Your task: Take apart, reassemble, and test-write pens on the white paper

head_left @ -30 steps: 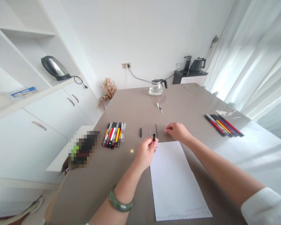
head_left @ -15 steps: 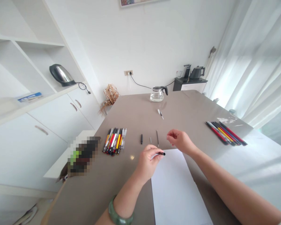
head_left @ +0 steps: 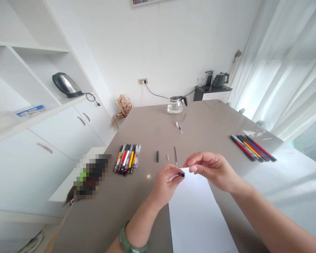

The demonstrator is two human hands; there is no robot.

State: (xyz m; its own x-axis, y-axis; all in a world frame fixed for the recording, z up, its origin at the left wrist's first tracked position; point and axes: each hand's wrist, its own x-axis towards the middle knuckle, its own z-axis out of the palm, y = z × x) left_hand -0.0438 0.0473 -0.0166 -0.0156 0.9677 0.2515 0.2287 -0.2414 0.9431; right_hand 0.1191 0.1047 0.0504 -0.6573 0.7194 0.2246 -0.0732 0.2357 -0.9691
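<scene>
My left hand (head_left: 165, 184), a green bangle (head_left: 131, 239) at its wrist, pinches a black pen barrel (head_left: 182, 174), its end showing past the fingertips. Just right of it, my right hand (head_left: 213, 170) is closed in a pinch; what its fingertips hold, if anything, is too small to make out. Both hands are above the top edge of a white sheet of paper (head_left: 197, 214). Beyond them on the table lie a short black pen piece (head_left: 157, 156), a small spring (head_left: 168, 157) and a thin pen refill (head_left: 175, 154).
A pile of assorted pens (head_left: 126, 160) lies on the left of the table (head_left: 144, 130), with a row of pens (head_left: 252, 148) at the right. Farther back are a small white-and-dark pen piece (head_left: 179, 127) and a glass pot (head_left: 175, 105). An electric kettle (head_left: 67, 85) stands on the left shelf.
My right hand has come down and left, closer to the barrel, its fingers now pinched. My left hand keeps the barrel almost in place. The view has shifted slightly.
</scene>
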